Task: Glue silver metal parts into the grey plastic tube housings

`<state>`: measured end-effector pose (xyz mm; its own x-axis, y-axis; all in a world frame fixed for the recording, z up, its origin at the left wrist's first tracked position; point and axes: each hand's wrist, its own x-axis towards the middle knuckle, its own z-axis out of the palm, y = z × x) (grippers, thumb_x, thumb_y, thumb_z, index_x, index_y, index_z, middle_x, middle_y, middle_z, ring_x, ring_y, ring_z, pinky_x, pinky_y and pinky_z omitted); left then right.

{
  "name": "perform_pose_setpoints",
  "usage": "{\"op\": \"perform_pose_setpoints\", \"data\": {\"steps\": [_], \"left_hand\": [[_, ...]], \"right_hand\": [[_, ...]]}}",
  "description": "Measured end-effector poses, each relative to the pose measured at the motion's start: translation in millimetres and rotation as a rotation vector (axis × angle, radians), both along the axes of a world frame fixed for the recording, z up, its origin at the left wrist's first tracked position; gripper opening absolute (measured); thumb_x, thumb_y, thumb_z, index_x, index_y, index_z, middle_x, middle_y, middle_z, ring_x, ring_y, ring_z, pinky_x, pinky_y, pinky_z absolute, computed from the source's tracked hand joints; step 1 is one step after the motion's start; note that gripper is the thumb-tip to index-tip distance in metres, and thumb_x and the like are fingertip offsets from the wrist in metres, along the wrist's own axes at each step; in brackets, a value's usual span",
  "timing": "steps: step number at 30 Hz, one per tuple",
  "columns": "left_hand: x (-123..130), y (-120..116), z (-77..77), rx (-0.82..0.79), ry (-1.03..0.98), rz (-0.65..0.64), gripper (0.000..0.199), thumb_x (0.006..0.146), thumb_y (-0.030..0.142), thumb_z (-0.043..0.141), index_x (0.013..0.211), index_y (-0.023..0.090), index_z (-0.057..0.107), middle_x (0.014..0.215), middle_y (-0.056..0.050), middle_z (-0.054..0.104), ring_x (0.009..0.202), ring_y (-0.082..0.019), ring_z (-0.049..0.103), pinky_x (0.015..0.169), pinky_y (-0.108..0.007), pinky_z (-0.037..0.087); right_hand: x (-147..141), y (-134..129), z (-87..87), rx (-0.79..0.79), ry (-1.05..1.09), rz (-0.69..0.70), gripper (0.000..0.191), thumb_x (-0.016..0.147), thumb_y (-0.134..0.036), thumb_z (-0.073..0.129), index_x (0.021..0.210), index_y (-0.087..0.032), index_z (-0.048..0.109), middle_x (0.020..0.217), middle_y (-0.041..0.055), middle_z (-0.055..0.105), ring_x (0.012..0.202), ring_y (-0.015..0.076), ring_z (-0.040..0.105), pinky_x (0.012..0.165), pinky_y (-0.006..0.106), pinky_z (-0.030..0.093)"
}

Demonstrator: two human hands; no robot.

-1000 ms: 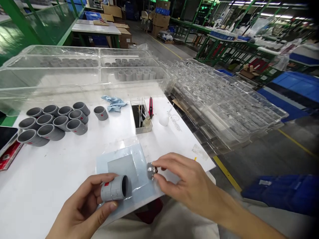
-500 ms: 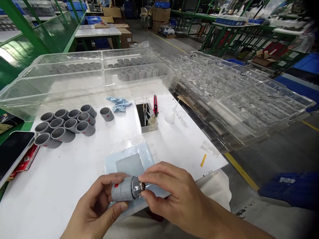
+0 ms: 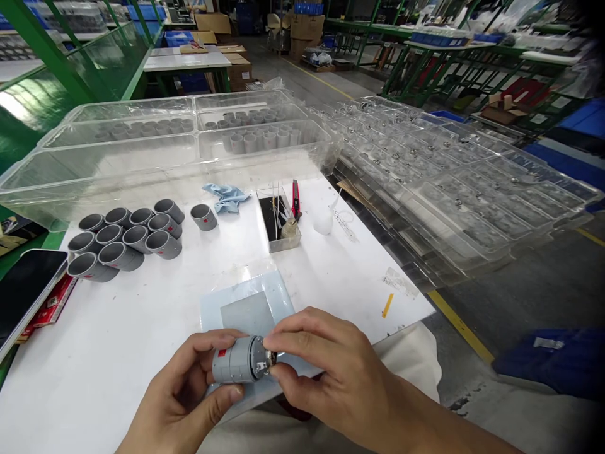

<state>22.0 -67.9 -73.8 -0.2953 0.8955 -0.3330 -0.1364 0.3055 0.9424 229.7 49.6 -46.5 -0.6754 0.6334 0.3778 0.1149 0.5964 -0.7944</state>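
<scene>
A grey cylinder point(image 3: 234, 362) with a small red mark lies on its side in my left hand point(image 3: 189, 384), whose fingers and thumb wrap round its left part. At its right end sits a darker grey end piece point(image 3: 259, 358) with a small metallic part point(image 3: 271, 358). My right hand point(image 3: 326, 366) pinches that metallic part between thumb and forefinger; the fingertips hide some of it. Both hands are just above the near edge of a light blue pad point(image 3: 283, 296) with a grey rectangle on it.
Several grey cups point(image 3: 118, 255) stand at the left of the white table point(image 3: 142, 321), beside a phone point(image 3: 28, 290). Farther back are a blue cloth point(image 3: 227, 198), a small tool box point(image 3: 286, 243), a red cutter point(image 3: 295, 198), a squeeze bottle point(image 3: 323, 222) and clear trays point(image 3: 118, 154).
The end piece and its metallic part look slightly turned between my right fingertips. My left hand keeps the same grip, and the whole view has shifted very slightly.
</scene>
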Motion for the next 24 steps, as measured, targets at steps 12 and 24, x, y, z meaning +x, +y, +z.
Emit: {"op": "perform_pose_setpoints", "data": {"steps": [12, 24], "left_hand": [[-1.0, -1.2, -2.4, 0.012, -0.031, -0.022, 0.03, 0.082, 0.033, 0.087, 0.108, 0.033, 0.074, 0.119, -0.002, 0.079, 0.109, -0.023, 0.074, 0.083, -0.025, 0.062], [2.9, 1.3, 3.3, -0.01, -0.058, 0.044, 0.033, 0.073, 0.033, 0.093, 0.103, 0.031, 0.079, 0.117, -0.002, 0.083, 0.106, -0.024, 0.077, 0.082, -0.025, 0.064]], "right_hand": [[-0.2, -2.9, -3.5, 0.024, 0.006, 0.003, 0.025, 0.09, -0.01, 0.072, 0.114, -0.014, 0.077, 0.102, 0.0085, 0.077, 0.091, 0.0184, 0.073, 0.08, 0.029, 0.064], [0.4, -3.4, -2.1, -0.07, 0.018, 0.02, 0.026, 0.089, -0.007, 0.073, 0.114, -0.011, 0.079, 0.103, 0.0107, 0.077, 0.092, 0.0179, 0.073, 0.081, 0.026, 0.064]]}}
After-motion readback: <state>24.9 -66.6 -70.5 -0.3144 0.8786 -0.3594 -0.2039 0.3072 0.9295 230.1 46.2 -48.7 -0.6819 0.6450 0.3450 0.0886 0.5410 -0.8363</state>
